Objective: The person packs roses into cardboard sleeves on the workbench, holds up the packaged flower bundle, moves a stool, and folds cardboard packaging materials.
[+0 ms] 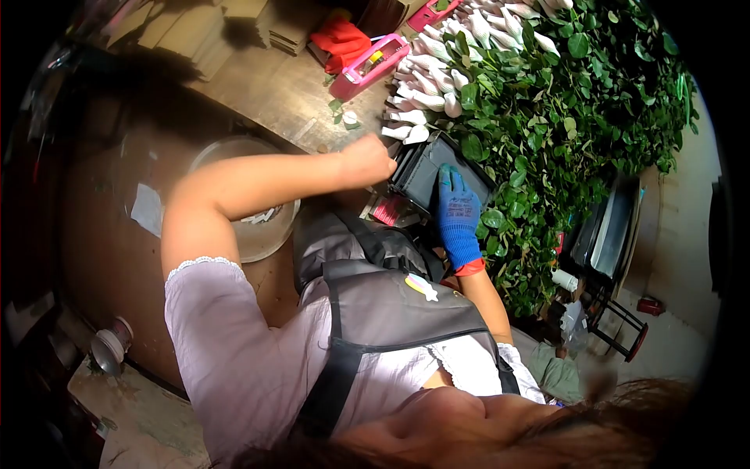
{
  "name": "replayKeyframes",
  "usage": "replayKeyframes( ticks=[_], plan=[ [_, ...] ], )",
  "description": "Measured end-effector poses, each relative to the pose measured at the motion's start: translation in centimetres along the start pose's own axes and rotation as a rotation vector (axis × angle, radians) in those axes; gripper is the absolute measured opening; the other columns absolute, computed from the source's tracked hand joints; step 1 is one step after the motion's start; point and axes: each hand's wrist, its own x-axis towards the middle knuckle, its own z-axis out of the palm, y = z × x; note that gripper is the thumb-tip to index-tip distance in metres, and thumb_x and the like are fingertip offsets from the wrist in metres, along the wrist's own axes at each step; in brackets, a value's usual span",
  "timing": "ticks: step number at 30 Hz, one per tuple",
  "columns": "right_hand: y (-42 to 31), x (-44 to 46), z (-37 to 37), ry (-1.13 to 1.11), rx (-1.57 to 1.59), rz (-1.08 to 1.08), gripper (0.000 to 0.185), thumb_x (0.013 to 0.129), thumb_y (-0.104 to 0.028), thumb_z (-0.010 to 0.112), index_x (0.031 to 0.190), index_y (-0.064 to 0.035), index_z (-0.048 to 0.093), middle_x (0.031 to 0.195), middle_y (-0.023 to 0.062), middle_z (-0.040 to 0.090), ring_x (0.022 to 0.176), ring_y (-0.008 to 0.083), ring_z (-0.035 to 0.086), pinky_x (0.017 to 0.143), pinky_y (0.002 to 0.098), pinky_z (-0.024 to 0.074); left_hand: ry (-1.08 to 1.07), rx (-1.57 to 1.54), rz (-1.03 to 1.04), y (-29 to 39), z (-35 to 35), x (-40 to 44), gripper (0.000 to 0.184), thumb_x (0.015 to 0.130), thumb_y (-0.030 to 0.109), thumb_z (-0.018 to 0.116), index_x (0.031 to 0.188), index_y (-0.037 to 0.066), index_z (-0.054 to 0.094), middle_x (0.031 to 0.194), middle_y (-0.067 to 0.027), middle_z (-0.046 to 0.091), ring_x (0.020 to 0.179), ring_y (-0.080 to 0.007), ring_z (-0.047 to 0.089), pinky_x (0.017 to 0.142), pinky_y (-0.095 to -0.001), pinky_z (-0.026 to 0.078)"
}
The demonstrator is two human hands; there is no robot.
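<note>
Wooden worktable (285,102) noted beyond both hands, brightly lit. Proceeding left to right: a sheet of white paper (146,209) lies well to the left of the hands; a round tub (262,246) stands nearer, below the left forearm. Beyond the left hand (367,162), on the table, are a red cloth-like item (344,45) and a pink holder (371,66) containing a yellow roll. Left hand is bare, fingers curled, beside the left edge of a dark tray (426,173); whether it grips anything cannot be told. White-sleeved flower heads (426,90) lie just beyond the tray. Right hand (459,215), in a blue glove, lies with fingers extended on the tray surface, not closed. Leafy stems (570,141) are massed right of that hand.
</note>
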Motion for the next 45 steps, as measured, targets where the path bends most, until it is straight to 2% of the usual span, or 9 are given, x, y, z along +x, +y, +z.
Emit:
replayKeyframes(
  ticks=[2,5,8,15,20,26,29,41,45],
  plan=[
    [0.2,0.1,0.3,0.031,-0.003,-0.011,0.053,0.092,-0.008,0.052,0.146,-0.0074,0.048,0.141,0.0127,0.055,0.112,0.0287,0.064,0.087,0.0393,0.0543,-0.009,-0.172,-0.012,-0.8,0.4,-0.1,0.011,0.085,0.017,0.055,0.080,0.009,0.061,0.066,-0.0163,0.068,0.064,-0.0347,0.071,0.057,-0.0482,0.053],
    [0.0,-0.1,0.1,0.028,0.005,0.014,0.053,0.093,-0.008,0.051,0.146,-0.0076,0.047,0.141,0.0121,0.055,0.114,0.0282,0.063,0.088,0.0390,0.0537,-0.172,-0.117,-0.021,-1.3,0.3,0.3,0.010,0.086,0.019,0.055,0.083,0.011,0.060,0.073,-0.0102,0.068,0.073,-0.0295,0.070,0.067,-0.0428,0.053],
    [-0.2,0.0,-0.4,0.008,-0.001,0.015,0.053,0.093,-0.009,0.051,0.146,-0.0079,0.047,0.141,0.0113,0.055,0.116,0.0276,0.062,0.089,0.0381,0.0530,0.266,-0.046,0.231,-3.9,2.8,-0.5,0.008,0.086,0.019,0.056,0.090,0.013,0.060,0.085,-0.0065,0.064,0.087,-0.0253,0.065,0.082,-0.0383,0.049],
    [-0.3,-0.1,0.0,0.014,0.036,0.038,0.054,0.092,-0.008,0.051,0.146,-0.0085,0.047,0.142,0.0114,0.055,0.122,0.0278,0.058,0.093,0.0385,0.0503,0.421,-0.025,-0.338,-6.2,8.6,1.9,0.018,0.078,0.012,0.062,0.096,0.009,0.060,0.091,-0.0082,0.059,0.094,-0.0273,0.059,0.086,-0.0409,0.044],
    [-0.7,0.0,-0.8,-0.027,0.043,0.059,0.054,0.092,-0.009,0.051,0.145,-0.0083,0.047,0.143,0.0109,0.054,0.124,0.0269,0.057,0.095,0.0390,0.0495,0.464,-0.235,-0.509,-7.0,9.0,3.6,0.020,0.074,0.005,0.064,0.094,0.006,0.060,0.091,-0.0107,0.061,0.093,-0.0314,0.059,0.086,-0.0419,0.044],
    [-0.6,0.0,-0.2,-0.022,0.032,0.063,0.054,0.091,-0.009,0.051,0.146,-0.0082,0.047,0.143,0.0110,0.054,0.126,0.0263,0.056,0.095,0.0381,0.0485,0.520,-0.163,-0.229,-7.6,9.0,5.3,0.015,0.078,0.007,0.059,0.092,0.006,0.061,0.091,-0.0114,0.060,0.094,-0.0311,0.058,0.090,-0.0419,0.045],
    [-0.6,-0.1,0.1,0.113,0.054,0.037,0.056,0.088,-0.005,0.053,0.143,-0.0081,0.049,0.137,0.0131,0.057,0.109,0.0301,0.064,0.087,0.0387,0.0527,0.496,-0.118,-0.206,-8.1,8.3,5.6,0.016,0.078,0.006,0.059,0.093,0.005,0.061,0.091,-0.0110,0.060,0.094,-0.0307,0.058,0.091,-0.0407,0.045],
    [-0.9,0.2,-0.5,0.023,0.089,0.062,0.054,0.089,-0.010,0.052,0.143,-0.0049,0.049,0.138,0.0138,0.056,0.123,0.0280,0.057,0.094,0.0399,0.0489,0.577,0.004,-0.076,-8.5,7.5,6.7,0.008,0.074,0.010,0.061,0.075,0.003,0.064,0.088,-0.0109,0.059,0.091,-0.0293,0.058,0.094,-0.0407,0.048],
    [-0.9,0.3,-0.6,0.053,0.114,0.064,0.051,0.090,-0.011,0.052,0.140,-0.0053,0.051,0.138,0.0139,0.057,0.123,0.0285,0.058,0.094,0.0396,0.0491,0.230,-0.132,-0.133,-8.6,8.9,7.6,0.011,0.074,0.014,0.064,0.076,0.005,0.070,0.078,-0.0113,0.068,0.075,-0.0284,0.069,0.076,-0.0419,0.055]
  ],
)
